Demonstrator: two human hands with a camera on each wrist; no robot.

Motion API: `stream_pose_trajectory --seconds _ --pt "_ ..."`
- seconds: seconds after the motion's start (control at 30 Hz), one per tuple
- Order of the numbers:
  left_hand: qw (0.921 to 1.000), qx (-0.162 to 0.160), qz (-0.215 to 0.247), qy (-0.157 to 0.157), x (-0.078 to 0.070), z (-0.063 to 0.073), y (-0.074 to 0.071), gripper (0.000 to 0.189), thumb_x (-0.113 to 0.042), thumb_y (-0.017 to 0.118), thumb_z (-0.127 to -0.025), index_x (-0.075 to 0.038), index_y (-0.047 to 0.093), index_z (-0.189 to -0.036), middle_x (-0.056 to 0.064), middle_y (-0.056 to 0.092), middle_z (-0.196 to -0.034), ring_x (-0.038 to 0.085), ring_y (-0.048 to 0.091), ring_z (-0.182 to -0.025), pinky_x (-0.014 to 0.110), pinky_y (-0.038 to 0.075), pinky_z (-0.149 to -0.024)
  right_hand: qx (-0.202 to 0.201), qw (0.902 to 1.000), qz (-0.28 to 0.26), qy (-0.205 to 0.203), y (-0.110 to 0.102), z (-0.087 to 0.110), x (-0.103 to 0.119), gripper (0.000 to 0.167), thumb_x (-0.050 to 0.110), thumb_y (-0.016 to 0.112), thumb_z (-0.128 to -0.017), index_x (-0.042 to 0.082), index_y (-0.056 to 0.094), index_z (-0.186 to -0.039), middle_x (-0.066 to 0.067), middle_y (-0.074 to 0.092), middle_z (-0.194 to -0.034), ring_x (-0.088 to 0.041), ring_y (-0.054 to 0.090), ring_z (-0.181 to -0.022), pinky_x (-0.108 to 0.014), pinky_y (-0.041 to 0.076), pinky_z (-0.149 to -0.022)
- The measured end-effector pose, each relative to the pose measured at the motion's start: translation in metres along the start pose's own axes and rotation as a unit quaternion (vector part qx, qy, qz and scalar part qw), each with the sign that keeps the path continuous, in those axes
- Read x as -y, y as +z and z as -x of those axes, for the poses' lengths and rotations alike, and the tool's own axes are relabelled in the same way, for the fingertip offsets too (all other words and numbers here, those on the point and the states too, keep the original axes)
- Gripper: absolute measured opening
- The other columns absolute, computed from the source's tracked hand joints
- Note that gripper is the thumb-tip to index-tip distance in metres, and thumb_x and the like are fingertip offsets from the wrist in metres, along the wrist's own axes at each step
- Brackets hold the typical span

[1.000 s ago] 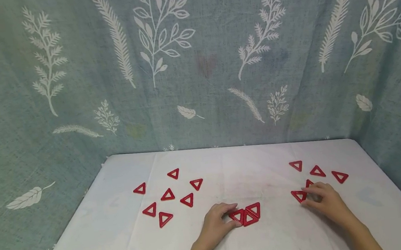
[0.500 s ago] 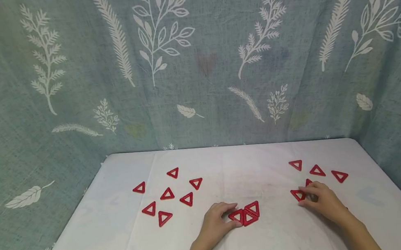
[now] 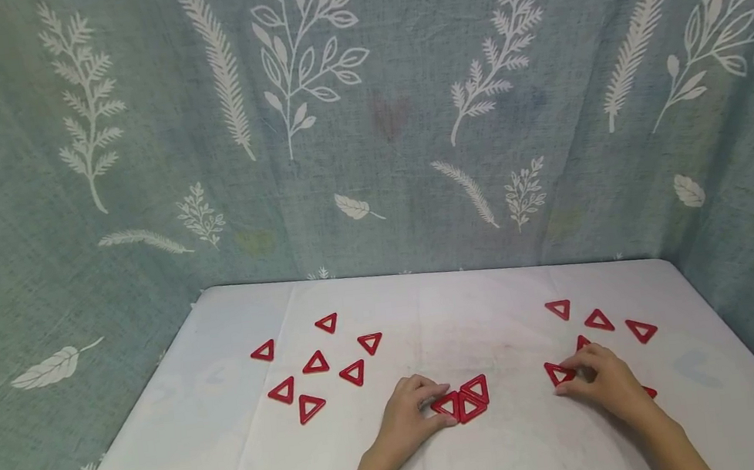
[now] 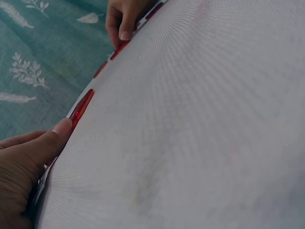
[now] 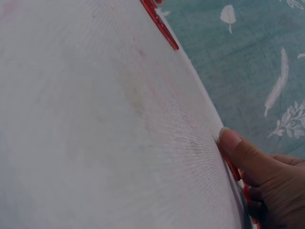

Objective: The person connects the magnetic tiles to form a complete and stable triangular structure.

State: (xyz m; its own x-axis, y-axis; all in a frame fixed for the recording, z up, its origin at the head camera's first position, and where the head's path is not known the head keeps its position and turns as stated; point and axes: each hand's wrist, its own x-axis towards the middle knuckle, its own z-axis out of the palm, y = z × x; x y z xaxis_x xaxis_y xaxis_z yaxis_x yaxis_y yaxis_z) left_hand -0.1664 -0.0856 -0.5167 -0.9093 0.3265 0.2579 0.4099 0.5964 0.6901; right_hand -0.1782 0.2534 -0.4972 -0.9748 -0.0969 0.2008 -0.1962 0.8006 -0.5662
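Observation:
Three red triangle tiles lie edge to edge on the white table, the upper one [image 3: 484,388] and the lower one [image 3: 463,411] to the right of the left one [image 3: 456,406]. My left hand [image 3: 403,418] pinches the left tile between thumb and fingers; in the left wrist view a red tile [image 4: 82,107] shows edge-on at the thumb tip. To the right, my right hand [image 3: 606,383] pinches another red triangle tile [image 3: 550,375] by its right side, close over the cloth. The right wrist view shows the thumb [image 5: 231,140] against that tile's edge.
Several loose red triangles [image 3: 315,369] are spread over the table's left side. More lie behind the right hand, including one at the far right [image 3: 641,330]. A further red tile [image 3: 650,391] peeks out beside the right wrist. A leaf-patterned curtain [image 3: 367,151] hangs behind the table.
My right hand has shifted slightly left and nearer with its triangle tile, which has turned a little. A tile beside the right wrist has come into sight. My left hand holds still.

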Motion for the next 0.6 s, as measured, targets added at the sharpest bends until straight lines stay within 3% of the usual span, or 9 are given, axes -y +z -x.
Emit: stream_pose_trajectory --seconds 0.3,0.6 --pt "0.9997 0.009 -0.022 -0.002 0.0011 -0.0004 0.0017 0.044 -0.043 0.077 -0.072 -0.020 0.073 -0.109 -0.013 0.054 -0.097 0.005 0.045 -0.091 0.023 0.043 -0.078 0.000 0.9999 -0.011 0.013 0.0037 0.0032 -0.0006 0.037 0.035 0.085 -0.065 0.016 0.074 -0.096 0.005 0.056 -0.087 -0.012 0.047 -0.080 -0.021 0.045 -0.068" --pt "0.9996 0.016 -0.022 -0.001 0.0004 -0.0006 0.0001 0.039 -0.038 0.077 -0.074 -0.020 0.072 -0.109 -0.013 0.054 -0.097 0.006 0.045 -0.092 0.024 0.042 -0.079 0.034 0.9976 -0.041 0.044 0.0045 0.0046 0.0039 0.032 0.034 0.081 -0.072 0.018 0.074 -0.099 0.007 0.061 -0.089 -0.011 0.050 -0.081 -0.019 0.046 -0.070"
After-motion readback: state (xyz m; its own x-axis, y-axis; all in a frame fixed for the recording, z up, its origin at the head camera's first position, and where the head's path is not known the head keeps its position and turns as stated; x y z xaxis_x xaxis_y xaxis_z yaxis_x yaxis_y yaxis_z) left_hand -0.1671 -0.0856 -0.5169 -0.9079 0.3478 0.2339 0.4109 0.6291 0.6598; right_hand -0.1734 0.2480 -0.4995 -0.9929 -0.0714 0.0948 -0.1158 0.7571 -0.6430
